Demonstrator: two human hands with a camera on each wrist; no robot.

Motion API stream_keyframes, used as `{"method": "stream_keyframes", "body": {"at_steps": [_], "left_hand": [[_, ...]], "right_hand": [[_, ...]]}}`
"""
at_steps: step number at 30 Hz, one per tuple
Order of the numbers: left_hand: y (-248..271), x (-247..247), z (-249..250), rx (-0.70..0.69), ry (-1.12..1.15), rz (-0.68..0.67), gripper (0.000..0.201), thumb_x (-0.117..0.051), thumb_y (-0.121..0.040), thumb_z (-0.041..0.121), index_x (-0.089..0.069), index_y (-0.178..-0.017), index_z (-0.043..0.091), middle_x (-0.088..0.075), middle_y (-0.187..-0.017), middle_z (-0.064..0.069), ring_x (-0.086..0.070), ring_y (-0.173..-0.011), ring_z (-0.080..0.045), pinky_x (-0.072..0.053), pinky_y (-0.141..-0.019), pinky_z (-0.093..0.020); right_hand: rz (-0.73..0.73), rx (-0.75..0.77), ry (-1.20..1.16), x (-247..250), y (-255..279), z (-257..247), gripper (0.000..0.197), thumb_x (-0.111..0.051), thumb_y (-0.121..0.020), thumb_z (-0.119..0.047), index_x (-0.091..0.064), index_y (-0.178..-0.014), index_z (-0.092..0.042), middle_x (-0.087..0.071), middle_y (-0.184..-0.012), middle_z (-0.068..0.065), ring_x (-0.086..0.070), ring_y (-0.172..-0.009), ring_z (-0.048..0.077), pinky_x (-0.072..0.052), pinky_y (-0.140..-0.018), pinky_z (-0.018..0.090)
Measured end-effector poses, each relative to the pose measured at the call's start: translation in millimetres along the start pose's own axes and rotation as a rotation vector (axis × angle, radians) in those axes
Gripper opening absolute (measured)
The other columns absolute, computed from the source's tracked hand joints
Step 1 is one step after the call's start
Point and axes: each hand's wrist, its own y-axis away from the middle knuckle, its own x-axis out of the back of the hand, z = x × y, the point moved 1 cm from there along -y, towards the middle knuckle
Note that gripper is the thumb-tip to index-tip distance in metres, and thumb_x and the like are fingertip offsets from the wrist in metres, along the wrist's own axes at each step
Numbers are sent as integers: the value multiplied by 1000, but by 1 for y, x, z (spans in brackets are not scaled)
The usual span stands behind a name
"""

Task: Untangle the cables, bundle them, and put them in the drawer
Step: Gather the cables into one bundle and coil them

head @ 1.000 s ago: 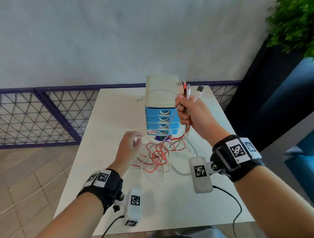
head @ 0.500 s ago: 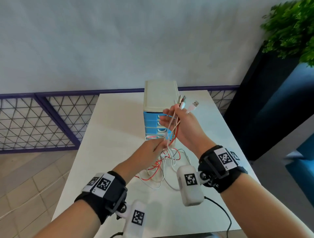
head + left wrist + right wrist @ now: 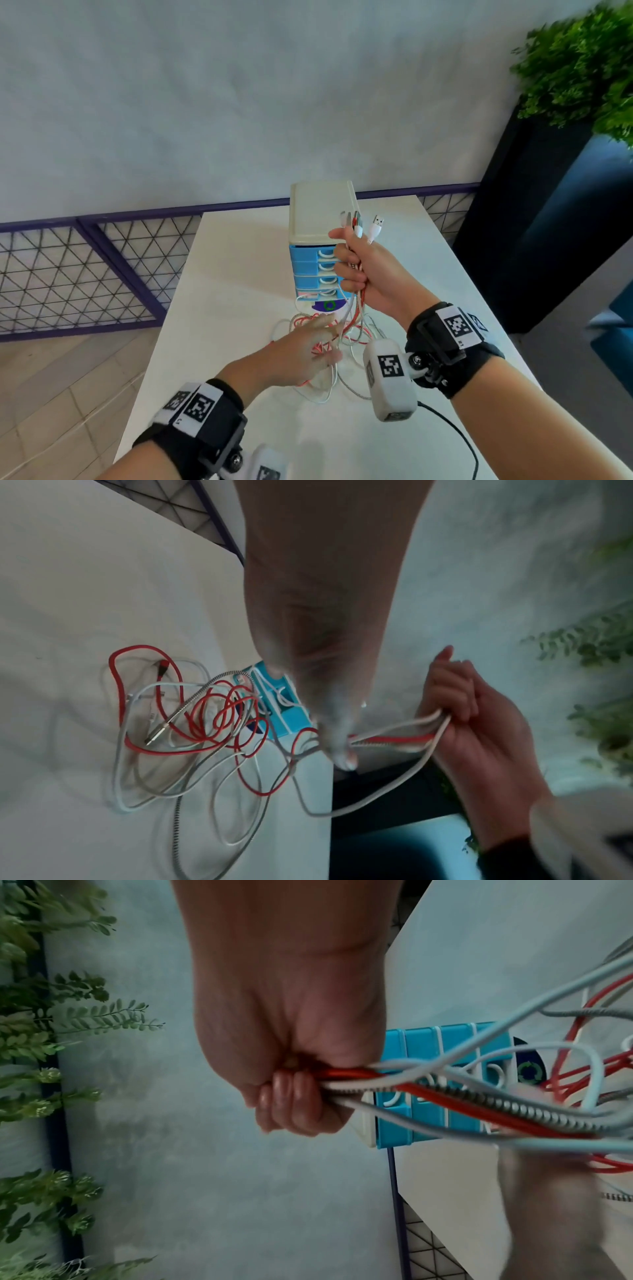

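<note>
Right hand [image 3: 368, 274] raised in front of the drawer unit [image 3: 320, 240], fingers clamped in a fist around the gathered plug ends of the cables [image 3: 192, 723]. Plug tips stick out of the top of the fist toward 12 o'clock; red, white and braided strands leave its underside and hang down toward 6 o'clock.

Left hand [image 3: 305, 346] lower, at about 7 o'clock from the right hand. Fingers straight and spread, reaching into the hanging strands. Left wrist view shows one fingertip [image 3: 344, 760] touching the strands just below the fist. Whether any strand is hooked between the fingers cannot be told; the hand is motion-blurred in the head view.

Rest of the cables lies as a loose tangle on the white table [image 3: 222, 274], at the foot of the drawer unit. Loops of red cross the white and braided runs. All blue drawers [image 3: 455, 1047] appear closed.

Judgement: untangling under way, bundling not yet done.

Risks:
- Combing downward through crossed loops could cinch a knot instead of freeing it.
- Pulling upward while a loop catches on a drawer handle could tip the light unit.
- One plug could slip from the fist if a single strand takes all the tension.
</note>
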Motion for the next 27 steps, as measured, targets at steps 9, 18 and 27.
{"method": "stream_keyframes", "body": {"at_steps": [9, 18, 27], "left_hand": [[-11, 70, 58, -81, 937, 611, 44, -53, -88, 48, -52, -126, 26, -62, -107, -2, -60, -96, -17, -49, -92, -34], [0, 82, 65, -185, 716, 673, 21, -53, -94, 7, -64, -110, 15, -70, -103, -7, -67, -94, -11, -54, -90, -29], [2, 82, 76, -205, 489, 668, 36, -68, -84, 31, -54, -117, 32, -59, -100, 1, -58, -89, -5, -46, -85, -19]], "right_hand": [[-218, -114, 126, -2, 16, 13, 30, -37, -102, -30, -61, -102, -12, -36, -64, -6, -30, -48, 6, -26, -43, 16], [-306, -184, 115, -15, 26, 8, 16, -43, -100, -25, -44, -85, -19, -36, -63, -7, -25, -46, 3, -22, -41, 14], [-135, -207, 427, -34, 17, 5, 21, -34, -97, -4, -40, -80, -15, -32, -53, -5, -24, -38, 2, -16, -38, 15]]}}
